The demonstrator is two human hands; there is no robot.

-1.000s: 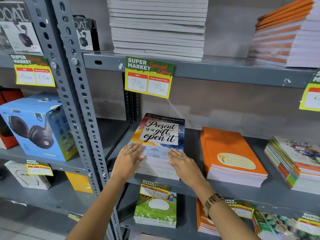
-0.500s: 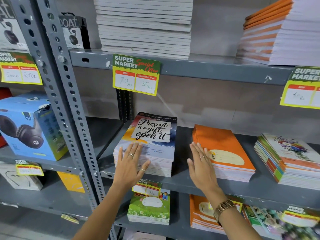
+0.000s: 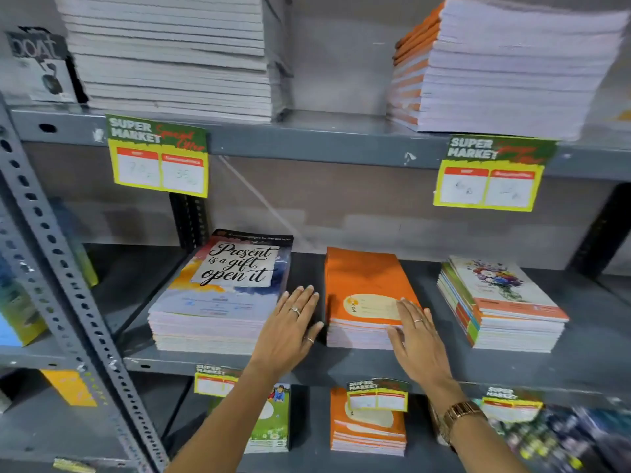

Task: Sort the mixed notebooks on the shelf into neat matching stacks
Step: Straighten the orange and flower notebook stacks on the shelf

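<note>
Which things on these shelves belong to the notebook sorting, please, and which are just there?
Job:
quote notebooks
orange notebooks
flower notebooks
left hand
right hand

Just there:
price tags
earbuds box

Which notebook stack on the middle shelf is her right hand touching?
The orange stack in the middle; the right hand lies on its front corner, unlike the stacks either side.

Grey slotted-steel shelving [image 3: 307, 145] with perforated uprights [image 3: 68, 285]; plain greyish wall [image 3: 341, 206] behind.
</note>
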